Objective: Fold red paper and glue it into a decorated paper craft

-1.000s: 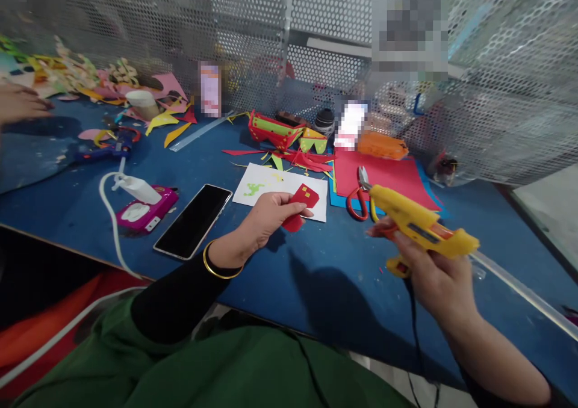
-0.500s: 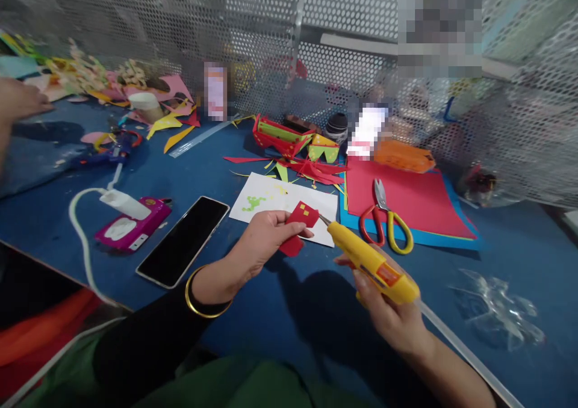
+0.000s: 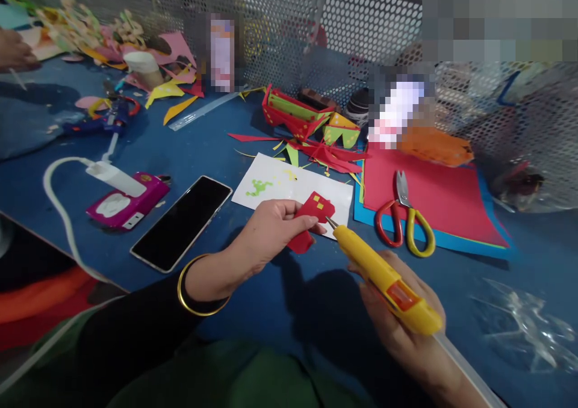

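Between thumb and fingers, my left hand (image 3: pixel 266 233) pinches a folded red paper piece (image 3: pixel 312 208) that bears small yellow squares. My right hand (image 3: pixel 404 312) is wrapped round a yellow glue gun (image 3: pixel 379 269), whose metal tip lies at the right edge of the red paper; whether it touches is too small to tell. Under and behind the paper lies a white sheet (image 3: pixel 246 190) with green and yellow bits on it. Scissors (image 3: pixel 402 215) with one red and one yellow handle rest on coloured paper sheets (image 3: pixel 438 197) to the right.
A black phone (image 3: pixel 183 224) and a purple power socket (image 3: pixel 130 202) with a white cable lie left. Red paper shapes (image 3: pixel 293 116) and scraps sit behind the white sheet. Clear plastic (image 3: pixel 526 321) lies right. Another person's hand (image 3: pixel 17 50) shows at far left.
The view has shifted, so most table items appear displaced. Both hands keep their holds, and the glue gun's tip is still by the red paper's right edge.
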`<state>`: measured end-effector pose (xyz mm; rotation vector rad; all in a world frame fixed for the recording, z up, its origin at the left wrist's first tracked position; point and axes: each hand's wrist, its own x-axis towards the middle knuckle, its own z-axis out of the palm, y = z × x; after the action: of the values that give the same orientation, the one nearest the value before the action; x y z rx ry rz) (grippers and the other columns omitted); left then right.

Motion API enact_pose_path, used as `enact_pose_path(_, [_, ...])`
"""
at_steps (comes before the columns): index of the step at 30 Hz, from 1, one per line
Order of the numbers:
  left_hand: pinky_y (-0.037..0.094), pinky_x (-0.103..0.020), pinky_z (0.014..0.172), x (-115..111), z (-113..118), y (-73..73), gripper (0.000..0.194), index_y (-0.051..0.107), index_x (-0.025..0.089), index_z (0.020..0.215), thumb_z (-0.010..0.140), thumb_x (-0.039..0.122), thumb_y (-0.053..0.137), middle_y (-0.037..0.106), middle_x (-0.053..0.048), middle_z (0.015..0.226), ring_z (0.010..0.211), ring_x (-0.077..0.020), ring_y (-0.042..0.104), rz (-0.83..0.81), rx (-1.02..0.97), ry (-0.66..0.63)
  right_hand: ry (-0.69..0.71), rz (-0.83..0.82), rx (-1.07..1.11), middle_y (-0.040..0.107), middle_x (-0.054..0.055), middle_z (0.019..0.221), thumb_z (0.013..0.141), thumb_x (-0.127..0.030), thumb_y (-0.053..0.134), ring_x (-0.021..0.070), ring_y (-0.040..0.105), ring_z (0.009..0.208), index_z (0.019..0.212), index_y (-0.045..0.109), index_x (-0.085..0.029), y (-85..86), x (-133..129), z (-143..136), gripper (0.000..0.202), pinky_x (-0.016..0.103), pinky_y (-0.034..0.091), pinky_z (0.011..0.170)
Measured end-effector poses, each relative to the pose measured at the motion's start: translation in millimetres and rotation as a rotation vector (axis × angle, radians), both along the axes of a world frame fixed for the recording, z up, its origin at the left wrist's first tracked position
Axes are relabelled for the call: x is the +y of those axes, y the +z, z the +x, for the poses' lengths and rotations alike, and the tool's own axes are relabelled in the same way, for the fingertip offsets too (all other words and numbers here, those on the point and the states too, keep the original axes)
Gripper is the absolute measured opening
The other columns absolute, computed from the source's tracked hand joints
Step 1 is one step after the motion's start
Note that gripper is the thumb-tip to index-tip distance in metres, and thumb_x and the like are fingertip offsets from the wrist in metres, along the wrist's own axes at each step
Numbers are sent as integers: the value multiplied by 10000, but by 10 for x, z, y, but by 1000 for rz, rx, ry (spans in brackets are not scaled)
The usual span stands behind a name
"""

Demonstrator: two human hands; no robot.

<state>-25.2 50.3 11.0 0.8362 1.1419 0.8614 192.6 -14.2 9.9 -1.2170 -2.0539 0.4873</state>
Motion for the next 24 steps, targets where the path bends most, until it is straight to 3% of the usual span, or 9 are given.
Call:
enact_pose_path(13, [529,-228,662,-39,25,38,81,774,157,833,803,227,746,810,-57,834,715,-139,715,31,39,0,1,28,-62,619,-6,771,986,-322,526,123,600,610,869,543,-234,-12,31,-21,147,242,477,540])
enact_pose_path(24, [499,-196,653,-60,19,70,95,763,162,847,830,256,752,809,-31,824,718,-102,701,52,49,-27,-23,73,-103,601,-6,741,1002,-365,517,126,587,595,881,581,-220,-11,36,-19,200,251,455,521])
